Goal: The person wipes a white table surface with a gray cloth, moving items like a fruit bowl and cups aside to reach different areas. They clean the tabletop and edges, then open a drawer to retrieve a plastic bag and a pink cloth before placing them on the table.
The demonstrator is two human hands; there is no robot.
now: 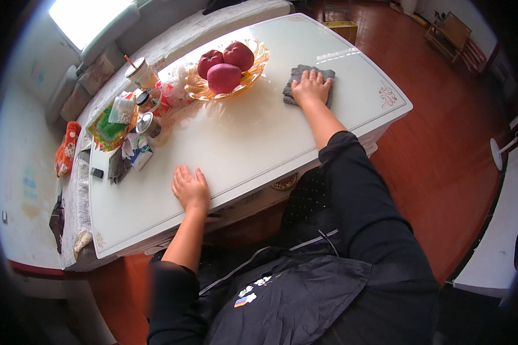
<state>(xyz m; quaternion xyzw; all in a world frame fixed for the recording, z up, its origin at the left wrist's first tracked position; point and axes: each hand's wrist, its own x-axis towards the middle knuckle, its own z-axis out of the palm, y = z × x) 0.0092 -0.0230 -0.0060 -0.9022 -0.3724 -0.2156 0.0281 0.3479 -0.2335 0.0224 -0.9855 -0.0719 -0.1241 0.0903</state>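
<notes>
My right hand [313,88] lies flat on a folded grey cloth [288,95] on the right part of the white coffee table [241,142], its fingers a little apart. Near the table's front edge, my left hand [191,187] rests palm down on the bare tabletop, holding nothing. Between the cloth and the clutter on the left stands an amber, scalloped glass bowl [259,71] with red apples [238,56] and a reddish, oval fruit [223,78] in it.
Left on the table are a lidded cup with a straw [140,73], jars [148,125], a plastic tub [121,110], packages [108,125], a tissue pack [140,151] and another grey cloth [119,166]. A covered sofa [172,43] runs behind the table.
</notes>
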